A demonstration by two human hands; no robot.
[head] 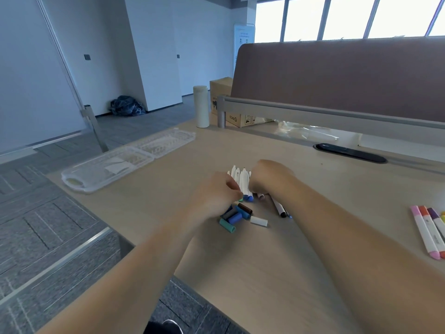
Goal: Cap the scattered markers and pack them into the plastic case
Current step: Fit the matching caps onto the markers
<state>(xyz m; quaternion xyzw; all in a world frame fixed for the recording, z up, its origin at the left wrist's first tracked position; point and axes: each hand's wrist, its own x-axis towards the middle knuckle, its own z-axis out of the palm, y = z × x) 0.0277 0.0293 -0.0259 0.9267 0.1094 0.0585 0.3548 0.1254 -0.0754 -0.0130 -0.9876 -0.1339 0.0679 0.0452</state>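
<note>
My right hand [269,178] is curled round a bundle of uncapped markers [242,182], white barrels standing tilted with their blue ends on the bench [277,261]. My left hand [216,192] has its fingers bent against the bundle's other side; I cannot tell whether it pinches anything. Just in front of my hands lies a heap of loose caps [234,216], short smooth plastic tubes in teal, blue, grey and brown, with a white cap [258,221] beside them. A black-ended marker [279,208] lies flat under my right wrist.

Well apart to my right lie capped markers [428,233] side by side, pink, orange and purple. The plastic case [127,160], clear and ribbed, lies opened flat near the bench's left edge. Beyond it stands a pale matt cylinder flask [201,106], next to a cardboard box [222,92] printed "PICO" upside down. A brown fabric partition [337,75] on a grey rail closes off the far side, with crinkled clear film [305,131] under it and a black oval cable port [350,153] nearby.
</note>
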